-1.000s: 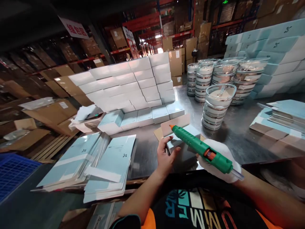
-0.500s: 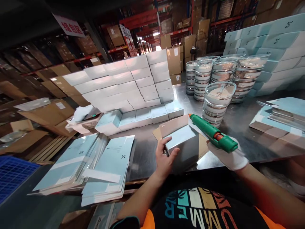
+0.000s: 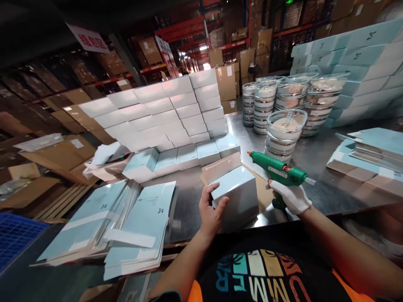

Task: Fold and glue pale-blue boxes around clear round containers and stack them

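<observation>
My bare left hand (image 3: 211, 209) grips the near left corner of a pale blue carton (image 3: 237, 197), thumb on the near side and fingers over its left edge. The carton's brown inner flaps stand out on its far and right sides. In my white-gloved right hand (image 3: 291, 197) is a green glue gun (image 3: 277, 167), held by its handle. Its orange nozzle points left, above the carton's far right corner and apart from it. Part of the carton's right side is hidden from me.
Behind the carton rises a wall of white boxes (image 3: 157, 113). Stacked clear bowls (image 3: 285, 134) stand right of centre. Flat blue carton blanks (image 3: 141, 226) lie at left, more blanks (image 3: 371, 155) at right. Blue boxes (image 3: 365, 75) are piled far right on the metal table (image 3: 315, 167).
The glue gun has turned more side-on and level, its rear end shifting left, so its handle now shows. My left hand keeps its hold on the carton, which sits slightly further left in view.
</observation>
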